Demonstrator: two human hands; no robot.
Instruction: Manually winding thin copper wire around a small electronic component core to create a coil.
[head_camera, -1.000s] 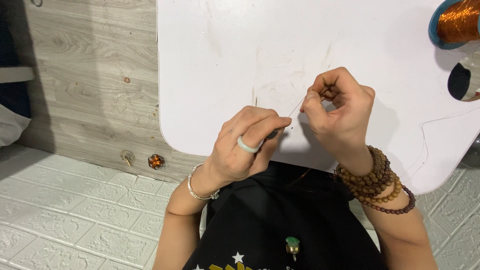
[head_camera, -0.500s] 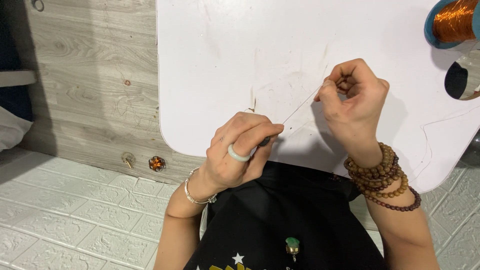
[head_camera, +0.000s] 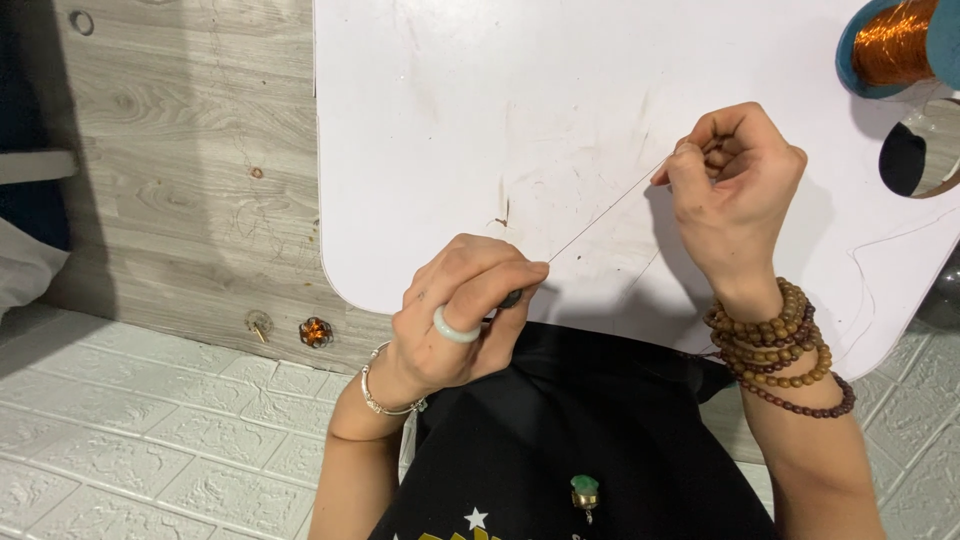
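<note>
A thin wire (head_camera: 605, 212) is stretched taut over the white table (head_camera: 480, 120) between my two hands. My left hand (head_camera: 462, 312), with a pale ring and a silver bracelet, is closed at the table's near edge and pinches the wire's lower end together with a small dark piece. My right hand (head_camera: 730, 190), with brown bead bracelets on the wrist, pinches the wire's upper end further up and to the right.
A blue spool of copper wire (head_camera: 895, 45) stands at the table's far right corner, with a dark round object (head_camera: 915, 160) below it. A small orange bead piece (head_camera: 316, 331) and a pin lie on the wooden floor at left. Loose thin wire trails along the table's right side.
My right hand has drawn up and to the right, away from my left hand, so a longer stretch of wire now spans between them. My left hand has stayed near the table edge.
</note>
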